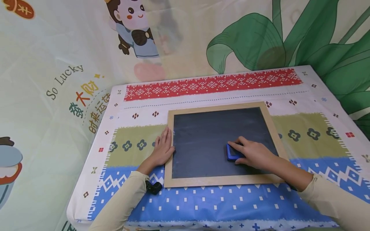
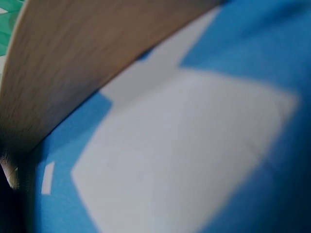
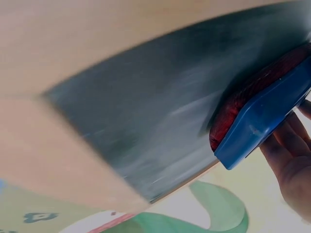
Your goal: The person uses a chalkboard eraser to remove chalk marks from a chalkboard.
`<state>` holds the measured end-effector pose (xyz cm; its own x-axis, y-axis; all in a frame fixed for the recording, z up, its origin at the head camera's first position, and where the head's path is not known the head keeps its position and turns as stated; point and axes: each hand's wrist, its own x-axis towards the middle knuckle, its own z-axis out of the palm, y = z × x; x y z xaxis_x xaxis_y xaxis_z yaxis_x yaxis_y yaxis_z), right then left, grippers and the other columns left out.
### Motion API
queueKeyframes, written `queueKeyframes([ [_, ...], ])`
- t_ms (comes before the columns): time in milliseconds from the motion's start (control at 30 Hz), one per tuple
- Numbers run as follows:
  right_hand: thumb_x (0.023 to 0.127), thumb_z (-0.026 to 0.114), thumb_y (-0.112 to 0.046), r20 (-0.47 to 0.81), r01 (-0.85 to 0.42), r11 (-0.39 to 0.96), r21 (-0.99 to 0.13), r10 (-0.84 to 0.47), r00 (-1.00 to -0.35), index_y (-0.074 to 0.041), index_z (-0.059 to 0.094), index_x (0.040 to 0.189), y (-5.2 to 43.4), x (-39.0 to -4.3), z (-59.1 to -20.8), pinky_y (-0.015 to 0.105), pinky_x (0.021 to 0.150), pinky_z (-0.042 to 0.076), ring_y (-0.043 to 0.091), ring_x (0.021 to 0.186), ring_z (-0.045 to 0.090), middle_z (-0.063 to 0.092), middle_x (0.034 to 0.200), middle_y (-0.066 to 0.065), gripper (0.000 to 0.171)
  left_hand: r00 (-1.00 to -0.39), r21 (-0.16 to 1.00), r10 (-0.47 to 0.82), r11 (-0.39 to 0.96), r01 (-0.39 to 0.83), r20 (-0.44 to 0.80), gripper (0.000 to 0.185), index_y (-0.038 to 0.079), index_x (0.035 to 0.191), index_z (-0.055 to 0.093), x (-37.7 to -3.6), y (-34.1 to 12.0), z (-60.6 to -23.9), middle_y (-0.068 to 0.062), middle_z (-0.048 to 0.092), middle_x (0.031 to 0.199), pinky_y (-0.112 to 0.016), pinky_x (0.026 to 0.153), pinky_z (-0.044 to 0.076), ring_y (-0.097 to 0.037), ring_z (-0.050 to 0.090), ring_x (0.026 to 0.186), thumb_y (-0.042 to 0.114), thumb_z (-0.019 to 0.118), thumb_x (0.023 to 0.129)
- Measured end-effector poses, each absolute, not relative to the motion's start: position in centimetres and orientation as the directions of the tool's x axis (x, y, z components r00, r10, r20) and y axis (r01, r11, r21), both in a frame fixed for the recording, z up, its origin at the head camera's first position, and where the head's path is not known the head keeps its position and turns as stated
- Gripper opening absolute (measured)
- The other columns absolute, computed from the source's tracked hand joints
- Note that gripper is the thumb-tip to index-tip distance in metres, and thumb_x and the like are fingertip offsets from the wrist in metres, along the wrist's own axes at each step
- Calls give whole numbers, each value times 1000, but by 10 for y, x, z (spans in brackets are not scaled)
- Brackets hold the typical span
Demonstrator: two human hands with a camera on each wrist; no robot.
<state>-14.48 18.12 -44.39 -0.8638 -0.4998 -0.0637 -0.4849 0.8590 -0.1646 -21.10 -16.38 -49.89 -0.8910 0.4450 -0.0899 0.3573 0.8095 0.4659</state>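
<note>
Your left hand (image 1: 162, 148) lies flat, fingers straight, against the chalkboard's left frame | chalkboard (image 1: 202, 134) sits mid-desk on the patterned cloth (image 1: 202, 199) | your right hand (image 1: 254, 154) has its grip around the blue eraser (image 1: 232, 153), pressed on the slate's near-right part.

chalkboard (image 1: 202, 141): wood-framed, dark, smeared, flat on tablecloth | eraser (image 1: 232, 153): blue, red felt down, on board's lower right

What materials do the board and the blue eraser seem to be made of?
Chalkboard: a pale wooden frame with visible grain, and a matt dark slate-like face showing chalk smears. Eraser, held by the right hand: a smooth blue back, probably plastic, and a dark red pad, perhaps felt.
</note>
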Motion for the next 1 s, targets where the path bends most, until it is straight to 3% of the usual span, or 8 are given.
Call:
queueKeyframes([
  [1000, 67, 78, -34, -42, -422, 891, -167, -434, -900, -8, 54, 128, 232, -134, -444, 30, 59, 50, 16, 71, 53, 53, 104, 14, 70, -889, 453, 450, 812, 368, -85, 68, -2, 145, -2, -213, -165, -503, -14, -7, 153, -54, 108, 0, -28, -3, 141, 22, 31, 90],
])
